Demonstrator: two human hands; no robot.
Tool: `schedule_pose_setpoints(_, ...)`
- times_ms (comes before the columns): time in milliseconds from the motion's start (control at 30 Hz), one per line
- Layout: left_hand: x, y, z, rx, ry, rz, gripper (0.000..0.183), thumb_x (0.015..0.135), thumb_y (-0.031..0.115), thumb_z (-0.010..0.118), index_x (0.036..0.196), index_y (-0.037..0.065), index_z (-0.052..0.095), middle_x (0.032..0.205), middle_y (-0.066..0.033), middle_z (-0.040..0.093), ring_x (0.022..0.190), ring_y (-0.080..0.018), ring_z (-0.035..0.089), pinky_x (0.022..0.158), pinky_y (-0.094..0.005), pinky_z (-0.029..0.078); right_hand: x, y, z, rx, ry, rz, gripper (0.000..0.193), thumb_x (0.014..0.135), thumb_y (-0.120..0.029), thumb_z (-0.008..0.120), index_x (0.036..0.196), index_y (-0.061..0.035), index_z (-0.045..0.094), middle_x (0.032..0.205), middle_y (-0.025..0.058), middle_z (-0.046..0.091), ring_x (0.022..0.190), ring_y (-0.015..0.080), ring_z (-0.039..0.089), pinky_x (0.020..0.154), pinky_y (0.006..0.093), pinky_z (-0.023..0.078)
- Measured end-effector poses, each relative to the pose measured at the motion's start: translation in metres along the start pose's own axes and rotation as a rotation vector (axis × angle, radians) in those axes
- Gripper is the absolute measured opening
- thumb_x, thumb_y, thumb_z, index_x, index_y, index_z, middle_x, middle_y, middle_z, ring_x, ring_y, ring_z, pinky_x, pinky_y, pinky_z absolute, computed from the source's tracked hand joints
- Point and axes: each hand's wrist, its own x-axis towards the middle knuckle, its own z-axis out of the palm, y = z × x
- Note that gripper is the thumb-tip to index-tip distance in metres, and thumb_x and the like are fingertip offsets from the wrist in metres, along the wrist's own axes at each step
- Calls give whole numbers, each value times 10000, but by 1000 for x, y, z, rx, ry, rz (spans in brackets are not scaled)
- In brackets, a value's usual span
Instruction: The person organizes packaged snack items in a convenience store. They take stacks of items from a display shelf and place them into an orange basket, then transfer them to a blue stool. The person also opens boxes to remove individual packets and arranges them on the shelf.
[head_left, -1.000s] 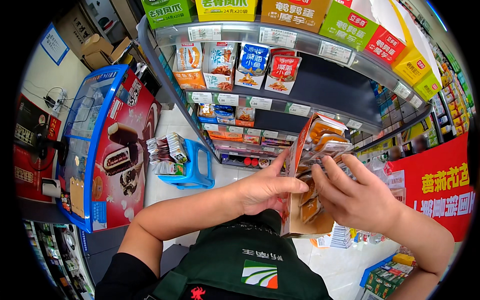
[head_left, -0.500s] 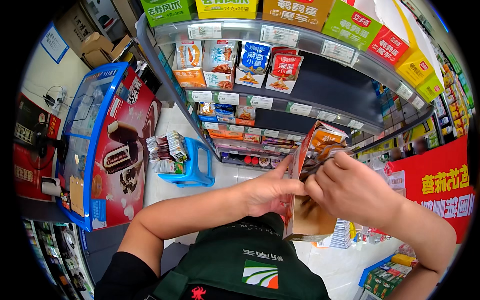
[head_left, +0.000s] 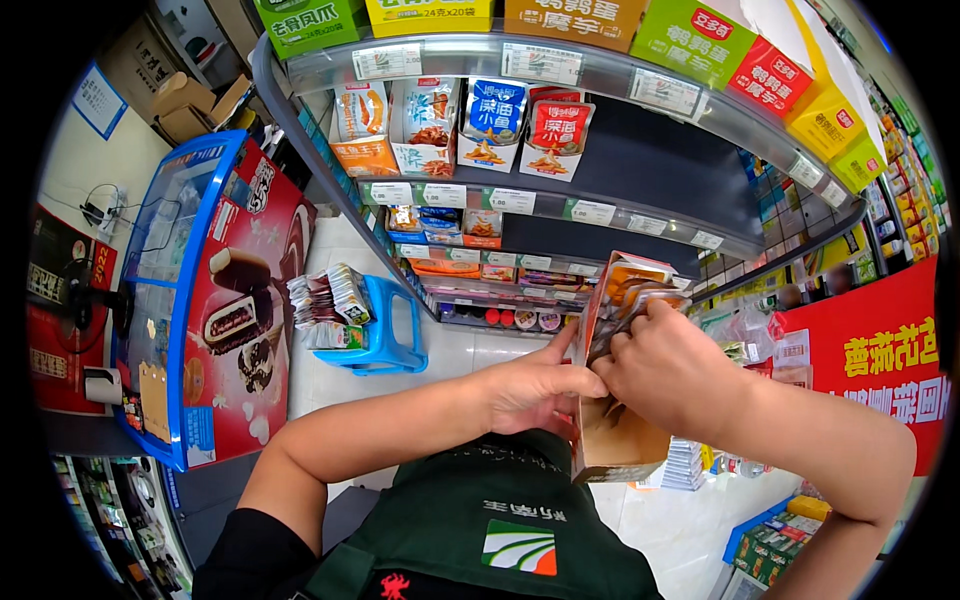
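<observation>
My left hand (head_left: 535, 392) holds an open cardboard display box (head_left: 622, 452) by its left side, thumb over the rim. The box is tilted in front of my dark green apron, its near end showing bare brown card inside. Snack packets (head_left: 640, 288) in orange and brown foil stand in its far end. My right hand (head_left: 668, 365) reaches in over the right side, fingers closed on the packets. Its fingertips are partly hidden by the box and packets.
Ahead rises a grey shelf rack (head_left: 640, 140) with snack boxes (head_left: 490, 120) and price tags. A blue stool (head_left: 400, 330) at left carries stacked packets (head_left: 345, 298), beside a blue-rimmed freezer (head_left: 235, 330). Packets (head_left: 683, 465) and a blue crate of cartons (head_left: 775, 545) sit at lower right.
My right hand has shifted slightly left and its fingers sit differently against the packets. The box stays in my left hand, and the view has moved a little.
</observation>
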Motion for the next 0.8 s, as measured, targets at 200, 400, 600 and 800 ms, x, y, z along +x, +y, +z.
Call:
schedule_pose_setpoints(200, -5, 10, -1, 47, -77, 110, 1084, 747, 145, 712, 1433, 302, -112, 1240, -92, 451, 992, -244, 553, 800, -506, 451, -24, 17, -1, 10, 318, -109, 66, 721, -168, 588, 714, -126, 537, 756, 18, 638, 731, 157, 602, 597, 278, 412)
schedule_pose_setpoints(400, -7, 19, 7, 29, -128, 91, 922, 785, 161, 670, 1437, 226, 22, 1343, -89, 381, 1169, -256, 484, 910, -472, 450, -60, 20, -13, -64, 901, 54, 149, 696, -134, 620, 720, -121, 473, 916, 63, 667, 812, 187, 633, 663, 269, 490)
schedule_pose_setpoints(600, -16, 24, 12, 98, -77, 92, 910, 775, 192, 687, 1443, 202, 69, 1369, -75, 367, 1213, -230, 460, 932, -443, 457, -106, 28, 37, 1052, 1514, 461, 297, 870, -213, 601, 1085, -34, 501, 1097, 135, 599, 966, 205, 619, 827, 350, 503)
schedule_pose_setpoints(800, -15, 19, 16, 178, 60, 129, 1057, 767, 154, 698, 1441, 249, -111, 1370, -109, 360, 1202, -247, 465, 901, -450, 468, -93, 11, 35, 2444, 1466, 252, 352, 910, -214, 537, 1209, -34, 487, 1062, 93, 625, 935, 180, 628, 824, 334, 515)
